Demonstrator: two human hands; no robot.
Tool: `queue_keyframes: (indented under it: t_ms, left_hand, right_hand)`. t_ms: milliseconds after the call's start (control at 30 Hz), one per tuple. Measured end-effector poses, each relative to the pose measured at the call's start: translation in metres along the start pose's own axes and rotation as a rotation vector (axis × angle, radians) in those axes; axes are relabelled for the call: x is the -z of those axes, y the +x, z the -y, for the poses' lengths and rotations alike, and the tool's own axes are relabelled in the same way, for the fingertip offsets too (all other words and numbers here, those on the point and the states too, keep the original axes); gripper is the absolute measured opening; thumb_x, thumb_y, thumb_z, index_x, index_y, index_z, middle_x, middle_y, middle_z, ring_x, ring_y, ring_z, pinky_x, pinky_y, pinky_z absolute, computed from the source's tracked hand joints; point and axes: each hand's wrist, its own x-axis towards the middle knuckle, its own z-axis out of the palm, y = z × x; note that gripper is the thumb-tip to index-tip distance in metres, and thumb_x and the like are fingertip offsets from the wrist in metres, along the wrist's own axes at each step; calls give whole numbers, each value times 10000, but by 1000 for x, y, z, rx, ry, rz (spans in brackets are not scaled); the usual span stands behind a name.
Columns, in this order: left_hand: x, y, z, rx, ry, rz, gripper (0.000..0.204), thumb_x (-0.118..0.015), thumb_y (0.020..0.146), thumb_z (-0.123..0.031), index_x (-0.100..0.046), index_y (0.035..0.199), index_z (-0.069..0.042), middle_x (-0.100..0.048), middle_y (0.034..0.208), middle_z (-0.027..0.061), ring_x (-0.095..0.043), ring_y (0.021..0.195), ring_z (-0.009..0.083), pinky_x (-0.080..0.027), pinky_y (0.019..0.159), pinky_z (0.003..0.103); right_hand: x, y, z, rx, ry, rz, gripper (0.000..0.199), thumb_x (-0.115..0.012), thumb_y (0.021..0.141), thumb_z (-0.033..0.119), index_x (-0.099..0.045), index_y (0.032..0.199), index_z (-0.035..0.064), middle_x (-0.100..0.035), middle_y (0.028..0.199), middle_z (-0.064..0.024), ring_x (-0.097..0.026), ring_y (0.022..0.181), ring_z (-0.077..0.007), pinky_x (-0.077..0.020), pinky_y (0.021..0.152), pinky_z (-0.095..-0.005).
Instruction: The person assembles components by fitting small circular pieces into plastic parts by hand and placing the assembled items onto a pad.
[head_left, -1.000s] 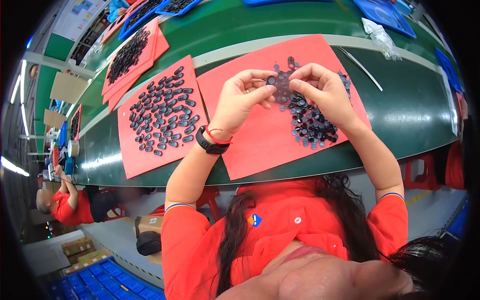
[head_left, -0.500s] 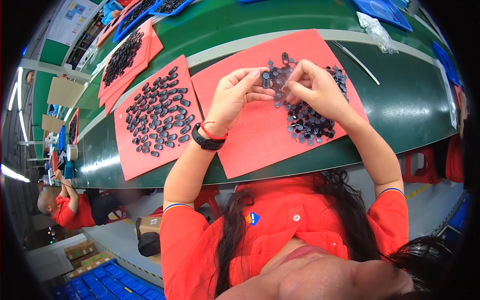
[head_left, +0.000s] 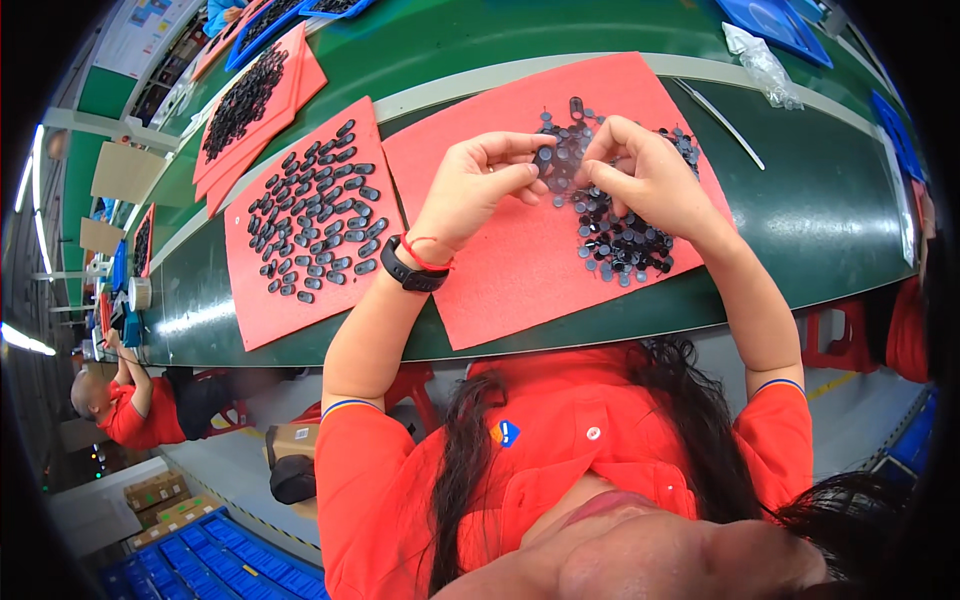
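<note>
My left hand (head_left: 478,185) is pinched over the larger pink foam mat (head_left: 490,285). A small black oval part (head_left: 545,156) sits at its fingertips, mostly hidden by the fingers. Close beside it, my right hand (head_left: 645,180) has thumb and fingertips pressed together; whatever they hold is too small to make out. Beneath and around the right hand spreads a heap of small dark round discs (head_left: 625,240), some grey and some glossy black. One black oval piece (head_left: 576,107) lies on the mat beyond my hands.
To the left, a second pink mat (head_left: 262,325) carries many black oval parts (head_left: 318,210) in loose rows. Farther left are stacked pink mats with a dark pile (head_left: 245,100). White tweezers (head_left: 720,122) and a plastic bag (head_left: 762,68) lie right. Another person (head_left: 135,405) sits far left.
The black oval part in my left hand has turned and is now mostly covered by fingers. My right hand has shifted slightly right, its fingers curled in. The view has moved slightly.
</note>
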Motion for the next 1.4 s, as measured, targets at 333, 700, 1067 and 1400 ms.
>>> queue_keyframes:
  t_ms: [333,700,1067,1400]
  left_hand:
    - [-20,-8,9,-747,1333,-104,319,-578,755,38,-586,1063,-47,-621,816,117,-640,702,203,-498,572,269]
    - [-8,-12,1,32,61,-95,199,-594,822,-15,-601,1008,55,-641,892,110,-649,737,155,-521,571,211]
    - [-11,-13,3,89,-31,-46,251,-564,838,-15,-567,1073,72,-629,948,124,-635,835,160,-518,765,244]
    - [-13,-12,8,87,-82,-49,251,-586,822,1,-576,1069,49,-624,930,102,-625,820,148,-515,737,243]
  right_hand:
    - [1,-1,-2,196,-280,-110,81,-597,794,83,-552,821,21,-518,672,32,-386,510,-8,-303,454,-186]
    - [-6,2,-5,306,-162,-102,78,-633,804,71,-602,857,22,-532,716,34,-401,557,-14,-327,500,-174]
    - [-14,1,-13,225,-147,-38,65,-618,804,74,-593,816,15,-578,713,-1,-542,551,-43,-398,480,-182]
    - [-15,0,-11,273,-182,-74,67,-611,805,69,-582,806,9,-589,677,-13,-545,548,-43,-402,483,-182]
